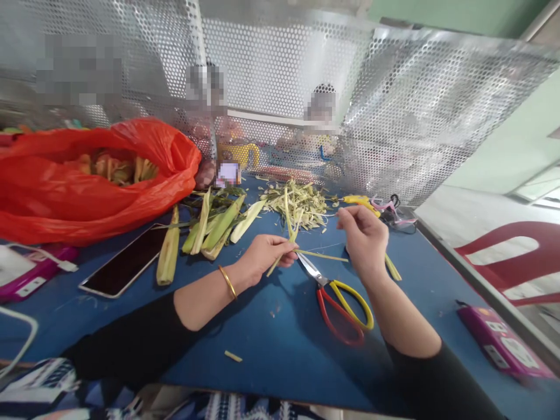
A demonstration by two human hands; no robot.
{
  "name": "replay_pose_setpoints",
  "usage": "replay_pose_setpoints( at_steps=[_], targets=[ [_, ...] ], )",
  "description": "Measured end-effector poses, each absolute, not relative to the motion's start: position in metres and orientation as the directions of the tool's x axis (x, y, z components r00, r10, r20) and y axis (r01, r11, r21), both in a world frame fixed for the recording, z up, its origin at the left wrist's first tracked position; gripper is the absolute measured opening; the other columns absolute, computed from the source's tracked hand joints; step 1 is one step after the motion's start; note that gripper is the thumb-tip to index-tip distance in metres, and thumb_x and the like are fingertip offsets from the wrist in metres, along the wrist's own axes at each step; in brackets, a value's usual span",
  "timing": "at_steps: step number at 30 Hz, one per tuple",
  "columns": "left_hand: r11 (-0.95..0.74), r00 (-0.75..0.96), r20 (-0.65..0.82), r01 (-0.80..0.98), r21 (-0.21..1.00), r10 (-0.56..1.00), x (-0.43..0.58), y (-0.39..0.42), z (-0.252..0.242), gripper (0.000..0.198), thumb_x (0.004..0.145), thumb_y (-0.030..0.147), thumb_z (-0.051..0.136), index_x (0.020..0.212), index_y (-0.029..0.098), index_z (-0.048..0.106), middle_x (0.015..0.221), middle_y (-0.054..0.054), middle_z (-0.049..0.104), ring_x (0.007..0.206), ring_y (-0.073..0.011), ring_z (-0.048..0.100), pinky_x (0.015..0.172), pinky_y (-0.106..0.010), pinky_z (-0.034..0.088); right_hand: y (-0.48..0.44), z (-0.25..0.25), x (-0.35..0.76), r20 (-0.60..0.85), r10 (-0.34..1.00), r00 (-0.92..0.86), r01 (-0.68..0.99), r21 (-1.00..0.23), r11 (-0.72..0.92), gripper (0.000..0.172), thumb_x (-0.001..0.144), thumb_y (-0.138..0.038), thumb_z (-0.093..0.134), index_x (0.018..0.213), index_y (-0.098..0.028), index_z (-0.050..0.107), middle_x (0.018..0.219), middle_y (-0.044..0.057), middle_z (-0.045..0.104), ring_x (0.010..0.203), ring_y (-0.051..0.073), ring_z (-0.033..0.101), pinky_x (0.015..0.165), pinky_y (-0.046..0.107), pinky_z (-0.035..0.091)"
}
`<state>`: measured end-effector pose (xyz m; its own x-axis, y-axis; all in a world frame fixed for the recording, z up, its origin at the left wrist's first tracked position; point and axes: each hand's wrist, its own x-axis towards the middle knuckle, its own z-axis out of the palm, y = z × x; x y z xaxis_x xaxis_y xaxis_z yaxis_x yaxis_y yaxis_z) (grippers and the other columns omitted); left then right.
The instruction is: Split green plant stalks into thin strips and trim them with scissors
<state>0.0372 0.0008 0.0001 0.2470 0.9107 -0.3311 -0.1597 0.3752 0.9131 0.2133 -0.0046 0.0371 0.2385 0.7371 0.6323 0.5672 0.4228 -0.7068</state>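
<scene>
My left hand (276, 252), closed in a pinch, holds crossed pale green plant strips (294, 234) over the table; they look like cut husk. One narrow strip points right from its fingertips. My right hand (364, 238) is raised to the right, thumb and forefinger pressed together, with a thin pale thread (329, 215) showing at the fingertips. Below and between the hands lie scissors (322, 281) with one red and one yellow handle, their tips beside my left fingers. A heap of pale green shavings (301, 204) lies beyond the hands.
Husk-like leaf pieces (224, 224) and a dark phone (125, 259) lie left. A red plastic bag (161, 157) stands behind them. Yellow-handled tools (361, 201) lie far right, a purple box (503, 341) near right. A perforated screen (280, 64) borders the back; people sit behind it.
</scene>
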Motion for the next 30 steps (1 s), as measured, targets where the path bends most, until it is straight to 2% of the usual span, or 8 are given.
replay_pose_setpoints(
  at_steps=[2,3,6,9,12,17,21,30],
  targets=[
    [0.389,0.243,-0.336,-0.216,0.896,0.91,0.036,0.002,-0.001,0.009,0.069,0.018,0.077,0.067,0.011,0.071,0.059,-0.005,0.068,0.053,-0.0102,0.061,0.058,-0.022,0.05,-0.015,0.042,0.207,0.81,0.583,-0.059,0.688,-0.39,0.612,0.015,0.087,-0.027,0.056,0.076,-0.02,0.063,0.072,0.002,0.064,0.071,0.016,0.058,0.067,0.03,0.043],
    [0.396,0.25,-0.336,-0.249,0.884,0.908,0.035,0.003,-0.002,0.011,0.067,0.019,0.078,0.066,0.011,0.071,0.06,-0.005,0.068,0.054,-0.0103,0.061,0.058,-0.022,0.05,-0.02,0.042,0.202,0.809,0.526,-0.264,0.687,-0.224,0.691,0.013,0.089,-0.022,0.054,0.08,-0.02,0.064,0.077,0.003,0.066,0.074,0.016,0.059,0.07,0.031,0.042],
    [0.4,0.281,-0.312,-0.351,0.847,0.908,0.033,0.005,-0.005,0.017,0.059,0.02,0.083,0.062,0.011,0.069,0.058,-0.002,0.065,0.053,-0.0075,0.057,0.053,-0.018,0.045,-0.025,0.028,0.184,0.605,0.363,-0.709,0.567,0.182,0.804,0.02,0.092,-0.013,0.046,0.083,-0.017,0.064,0.076,0.003,0.065,0.071,0.016,0.057,0.071,0.032,0.039],
    [0.41,0.312,-0.302,-0.378,0.83,0.901,0.031,0.007,-0.009,0.023,0.053,0.023,0.085,0.066,0.01,0.071,0.063,-0.002,0.065,0.056,-0.0075,0.056,0.052,-0.017,0.041,-0.02,0.007,0.171,0.485,0.318,-0.814,0.522,0.372,0.768,0.027,0.094,-0.011,0.039,0.08,-0.014,0.062,0.074,0.005,0.062,0.07,0.017,0.053,0.071,0.032,0.037],
    [0.425,0.355,-0.304,-0.343,0.837,0.884,0.03,0.008,-0.01,0.03,0.052,0.028,0.085,0.072,0.01,0.072,0.067,-0.004,0.067,0.06,-0.0098,0.058,0.053,-0.019,0.04,-0.016,-0.005,0.169,0.478,0.296,-0.827,0.518,0.446,0.73,0.031,0.096,-0.011,0.036,0.078,-0.015,0.061,0.072,0.005,0.059,0.069,0.018,0.051,0.072,0.032,0.036],
    [0.402,0.421,-0.254,-0.312,0.861,0.871,0.025,0.008,-0.001,0.021,0.058,0.021,0.083,0.07,0.01,0.071,0.061,0.0,0.062,0.052,-0.0048,0.051,0.049,-0.017,0.035,-0.017,-0.006,0.173,0.562,0.309,-0.767,0.578,0.398,0.712,0.032,0.095,-0.01,0.037,0.072,-0.016,0.059,0.068,0.003,0.058,0.067,0.016,0.05,0.073,0.03,0.036],
    [0.385,0.334,-0.28,-0.309,0.869,0.9,0.024,0.008,0.008,0.005,0.069,0.01,0.073,0.066,0.009,0.07,0.066,-0.005,0.068,0.061,-0.0084,0.061,0.058,-0.017,0.045,-0.023,-0.002,0.171,0.593,0.206,-0.778,0.511,0.408,0.756,0.033,0.094,-0.011,0.039,0.068,-0.016,0.058,0.062,0.002,0.053,0.062,0.015,0.046,0.071,0.03,0.036],
    [0.374,0.248,-0.303,-0.325,0.869,0.92,0.026,0.006,0.01,0.017,0.081,0.004,0.06,0.068,0.009,0.069,0.074,-0.009,0.074,0.065,-0.0111,0.067,0.069,-0.022,0.053,-0.038,0.0,0.163,0.579,0.054,-0.814,0.361,0.429,0.828,0.025,0.093,-0.012,0.045,0.076,-0.015,0.064,0.065,0.002,0.058,0.06,0.013,0.05,0.067,0.03,0.039]
  ],
)
